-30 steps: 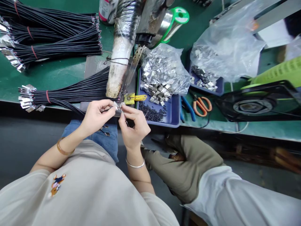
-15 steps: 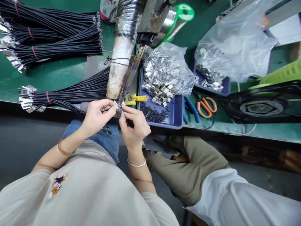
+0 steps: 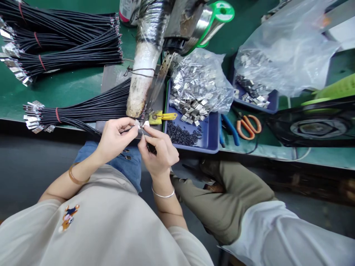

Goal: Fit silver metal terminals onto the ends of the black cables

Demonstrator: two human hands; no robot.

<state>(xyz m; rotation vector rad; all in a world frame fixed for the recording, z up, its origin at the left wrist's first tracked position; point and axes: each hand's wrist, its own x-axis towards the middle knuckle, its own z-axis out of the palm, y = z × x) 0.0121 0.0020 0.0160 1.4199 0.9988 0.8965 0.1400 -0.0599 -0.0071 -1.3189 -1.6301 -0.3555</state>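
Note:
My left hand [image 3: 118,137] is closed, thumb and forefinger pinching a small silver-white piece [image 3: 137,124], mostly hidden by the fingers. Close beside it, my right hand [image 3: 160,149] is closed in a pinch, with a thin silvery wire [image 3: 142,132] at its fingertips. A small silver metal piece [image 3: 146,123] shows at the right forefinger. Just above both hands, the narrow tip of a clamped soldering iron [image 3: 149,101] points down; whether it touches the pieces I cannot tell. A bundle of black cables [image 3: 91,105] with silver metal connectors lies behind my left hand.
A blue tray [image 3: 209,136] holds black sleeves and bagged metal shells. Around it are a yellow cutter [image 3: 168,116], blue-handled pliers [image 3: 231,131], orange-handled scissors [image 3: 249,126] and a solder spool [image 3: 206,27]. A wrapped white tube [image 3: 141,79] overhangs. A co-worker's leg [image 3: 222,199] is at right.
The hands stay together below the iron tip, with only slight finger movement. The silver piece by my right forefinger shows more clearly. The whole view has shifted a little.

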